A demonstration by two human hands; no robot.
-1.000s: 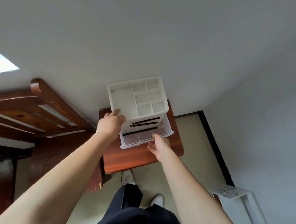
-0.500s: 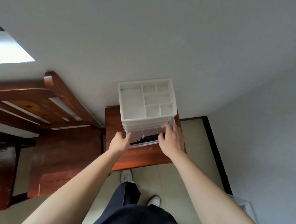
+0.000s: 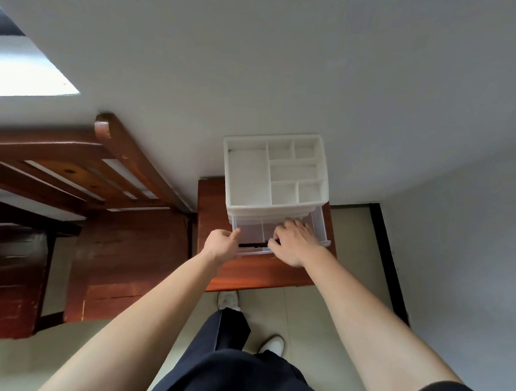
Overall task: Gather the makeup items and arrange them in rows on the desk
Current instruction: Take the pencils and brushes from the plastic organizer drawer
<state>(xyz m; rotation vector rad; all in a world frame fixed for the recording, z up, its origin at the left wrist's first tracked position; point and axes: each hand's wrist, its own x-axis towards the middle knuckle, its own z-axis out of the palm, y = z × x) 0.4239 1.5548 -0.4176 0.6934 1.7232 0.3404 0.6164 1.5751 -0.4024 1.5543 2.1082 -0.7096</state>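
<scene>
A slim black makeup item [image 3: 252, 245] is seen lying along the front of the clear drawer [image 3: 317, 225], which stands drawn out from the bottom of the white organizer [image 3: 274, 172]. Its right end is pinched by the thumb and forefinger of the right hand [image 3: 294, 242], whose other fingers are curled down into the drawer. The drawer's front left corner is gripped by the left hand [image 3: 220, 244], with the fingers clenched and one fingertip laid against the drawer's left wall. What lies under the right hand cannot be told.

The top of the organizer is divided into six open white compartments. The organizer is carried at the back of a small reddish-brown wooden desk [image 3: 261, 274], against a pale wall [image 3: 287, 62].

Just left of the organizer's desk, a dark slatted wooden frame [image 3: 118, 164] is set. To the right of the organizer, pale floor tiles [image 3: 350, 245] are bordered by a black skirting strip [image 3: 386, 262] at the foot of a second wall.

In front of the organizer, past the desk's near edge, two white shoes [image 3: 229, 300] and dark trousers [image 3: 229, 373] are seen. Far to the upper left of the organizer, a bright window patch [image 3: 27, 72] is shown.
</scene>
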